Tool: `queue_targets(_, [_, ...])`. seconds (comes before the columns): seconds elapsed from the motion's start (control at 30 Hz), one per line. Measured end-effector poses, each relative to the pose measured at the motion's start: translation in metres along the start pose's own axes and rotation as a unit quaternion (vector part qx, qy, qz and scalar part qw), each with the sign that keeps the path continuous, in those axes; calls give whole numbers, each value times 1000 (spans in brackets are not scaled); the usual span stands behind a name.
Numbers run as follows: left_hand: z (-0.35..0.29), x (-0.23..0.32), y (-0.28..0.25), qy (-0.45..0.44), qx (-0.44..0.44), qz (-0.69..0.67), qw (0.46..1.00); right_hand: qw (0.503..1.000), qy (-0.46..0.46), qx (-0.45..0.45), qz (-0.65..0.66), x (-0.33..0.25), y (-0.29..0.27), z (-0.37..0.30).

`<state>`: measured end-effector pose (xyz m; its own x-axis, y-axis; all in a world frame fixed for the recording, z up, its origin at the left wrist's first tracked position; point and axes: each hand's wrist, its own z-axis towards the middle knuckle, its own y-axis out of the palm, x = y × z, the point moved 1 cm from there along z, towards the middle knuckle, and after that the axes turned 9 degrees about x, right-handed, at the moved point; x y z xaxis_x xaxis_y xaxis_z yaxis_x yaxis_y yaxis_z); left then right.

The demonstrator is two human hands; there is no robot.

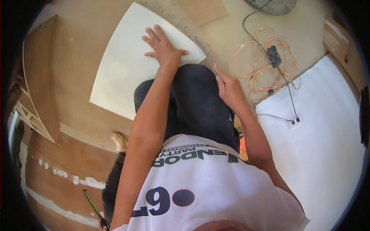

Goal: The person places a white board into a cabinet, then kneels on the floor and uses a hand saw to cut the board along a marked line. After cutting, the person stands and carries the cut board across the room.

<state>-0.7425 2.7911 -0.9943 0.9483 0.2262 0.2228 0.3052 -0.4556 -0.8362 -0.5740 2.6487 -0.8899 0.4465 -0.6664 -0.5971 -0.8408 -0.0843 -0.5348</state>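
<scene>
A white board (119, 65) lies in front of me, with a dark-trousered knee (192, 86) over its near part. My left hand (163, 48) rests flat on its white face, fingers spread and thumb pointing right. At the board's right edge, my right hand (231, 90) is closed round the near end of a long, thin, grey, file-like metal tool (205, 52). The tool slants away along that edge, its far end near the board's far right side. My fingers cover its near end.
Right of the board lie an orange cord coil (256, 73) and a black socket box (274, 56). A cable runs to a wall outlet (296, 122) on a white panel (323, 154). A wooden panel (40, 81) stands left; a green strip (92, 202) shows lower left.
</scene>
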Motion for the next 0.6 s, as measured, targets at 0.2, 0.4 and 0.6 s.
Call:
queue_targets(0.2, [3,5,0,-2,0,-27,1000,987,83,-87,-109,12,1,31])
queue_targets(0.4, [1,-2,3,13,26,-35,999,999,-18,16,-32,3,24,15])
queue_targets(0.6, [-1,-4,3,25,48,-41,998,999,-15,-26,-41,-50,10,43])
